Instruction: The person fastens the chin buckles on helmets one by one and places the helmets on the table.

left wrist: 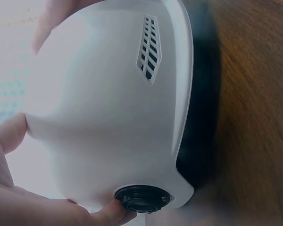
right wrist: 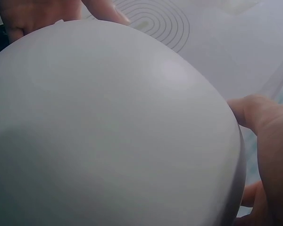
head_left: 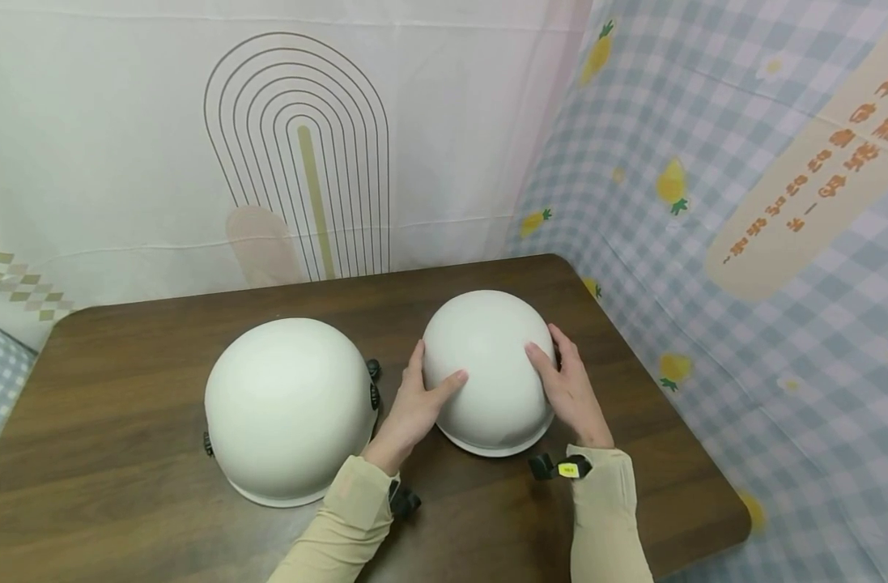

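Two smooth white helmets are on the brown table, domes up. Around the right helmet (head_left: 487,368) are both of my hands, one on each side. My left hand (head_left: 417,409) grips its left side, the thumb on the dome; in the left wrist view a fingertip touches the black round knob (left wrist: 144,198) near the rim. A slotted vent (left wrist: 149,49) also shows there. With its thumb on the dome, my right hand (head_left: 571,393) holds the other side; its fingers are partly hidden behind the shell. The left helmet (head_left: 286,409) stands apart from both hands.
Black fittings (head_left: 374,395) stick out from the left helmet's right side. The wooden table (head_left: 123,380) has rounded corners. A white patterned cloth (head_left: 451,146) hangs behind it, and a blue checked cloth (head_left: 633,243) hangs along the right edge.
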Motion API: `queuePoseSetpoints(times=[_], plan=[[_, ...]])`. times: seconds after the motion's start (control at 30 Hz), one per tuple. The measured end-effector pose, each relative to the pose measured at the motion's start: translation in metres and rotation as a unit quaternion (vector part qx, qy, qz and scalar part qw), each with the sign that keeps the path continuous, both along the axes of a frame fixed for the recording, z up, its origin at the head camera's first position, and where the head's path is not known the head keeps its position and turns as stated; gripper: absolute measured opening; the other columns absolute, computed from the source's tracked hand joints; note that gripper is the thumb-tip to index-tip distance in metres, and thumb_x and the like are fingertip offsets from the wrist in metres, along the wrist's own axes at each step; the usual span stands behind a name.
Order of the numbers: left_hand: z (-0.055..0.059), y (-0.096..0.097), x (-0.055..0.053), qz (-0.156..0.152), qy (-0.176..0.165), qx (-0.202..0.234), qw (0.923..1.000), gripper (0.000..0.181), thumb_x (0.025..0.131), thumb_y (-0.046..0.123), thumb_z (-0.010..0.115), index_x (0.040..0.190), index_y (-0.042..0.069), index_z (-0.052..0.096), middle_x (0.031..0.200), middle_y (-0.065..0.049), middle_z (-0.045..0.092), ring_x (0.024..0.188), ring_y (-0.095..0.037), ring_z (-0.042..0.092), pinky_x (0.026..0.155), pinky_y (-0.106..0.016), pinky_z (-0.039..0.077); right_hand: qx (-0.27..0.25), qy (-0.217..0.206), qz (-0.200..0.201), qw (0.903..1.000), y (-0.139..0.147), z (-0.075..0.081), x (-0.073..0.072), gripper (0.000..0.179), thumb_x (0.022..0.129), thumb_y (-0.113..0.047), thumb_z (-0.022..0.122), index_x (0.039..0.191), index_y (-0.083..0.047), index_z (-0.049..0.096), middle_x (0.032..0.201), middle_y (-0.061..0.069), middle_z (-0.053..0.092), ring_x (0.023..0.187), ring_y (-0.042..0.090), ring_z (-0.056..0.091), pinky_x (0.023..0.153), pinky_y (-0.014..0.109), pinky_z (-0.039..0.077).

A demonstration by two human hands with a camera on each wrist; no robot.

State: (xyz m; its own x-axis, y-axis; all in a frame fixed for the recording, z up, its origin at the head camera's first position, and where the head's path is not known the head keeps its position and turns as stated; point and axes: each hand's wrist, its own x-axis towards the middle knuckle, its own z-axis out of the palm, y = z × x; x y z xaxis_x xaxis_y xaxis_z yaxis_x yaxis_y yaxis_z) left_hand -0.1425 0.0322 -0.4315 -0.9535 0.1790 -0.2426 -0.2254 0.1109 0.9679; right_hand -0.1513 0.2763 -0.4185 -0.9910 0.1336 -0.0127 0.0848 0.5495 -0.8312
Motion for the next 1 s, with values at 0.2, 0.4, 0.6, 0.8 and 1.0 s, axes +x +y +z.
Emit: queuePoseSetpoints(times=[0.2,0.4,0.6,0.8,1.0], plan=[[-0.003,0.001,-0.001,0.002,0.011,-0.001,0.9999,0.101,0.084,0.055,0.070,0.158,0.024,0.008,0.161,-0.012,0.007,0.143,-0.034,0.018,0.108,-0.057,0.026,0.000,-0.022,0.002,0.9998,0.001,-0.004,-0.002,0.087,0.092,-0.067,0.045,0.156,-0.014,0.020,0.157,0.014,0.022,0.142,0.032,0.026,0.109,0.056,0.026],[-0.005,0.003,-0.003,-0.001,0.023,-0.011,0.9997,0.100,0.085,0.053,0.069,0.158,0.022,0.008,0.159,-0.014,0.009,0.143,-0.034,0.019,0.109,-0.056,0.026,0.000,-0.039,0.003,0.9992,0.003,-0.007,-0.003,0.090,0.091,-0.070,0.042,0.156,-0.014,0.017,0.159,0.013,0.018,0.144,0.032,0.020,0.111,0.056,0.022],[-0.005,0.004,-0.002,0.003,0.025,-0.015,0.9996,0.099,0.086,0.049,0.070,0.158,0.021,0.008,0.159,-0.015,0.009,0.143,-0.034,0.019,0.109,-0.056,0.025,0.000,-0.042,0.006,0.9991,0.004,-0.008,-0.006,0.089,0.092,-0.070,0.040,0.157,-0.014,0.016,0.159,0.013,0.018,0.144,0.032,0.020,0.111,0.057,0.022],[-0.003,0.005,-0.002,0.003,0.025,-0.020,0.9995,0.096,0.088,0.046,0.069,0.158,0.021,0.009,0.159,-0.014,0.009,0.143,-0.034,0.019,0.109,-0.055,0.026,-0.003,-0.059,0.017,0.9981,0.004,-0.009,-0.007,0.090,0.091,-0.073,0.035,0.158,-0.018,0.010,0.160,0.009,0.013,0.145,0.032,0.017,0.111,0.059,0.020],[-0.001,0.005,-0.003,0.004,0.027,-0.025,0.9993,0.095,0.089,0.043,0.069,0.158,0.020,0.009,0.159,-0.015,0.009,0.142,-0.034,0.020,0.109,-0.055,0.027,-0.001,-0.077,0.035,0.9964,0.004,-0.010,-0.011,0.090,0.091,-0.074,0.030,0.158,-0.021,0.003,0.161,0.009,0.009,0.145,0.034,0.014,0.110,0.061,0.018]])
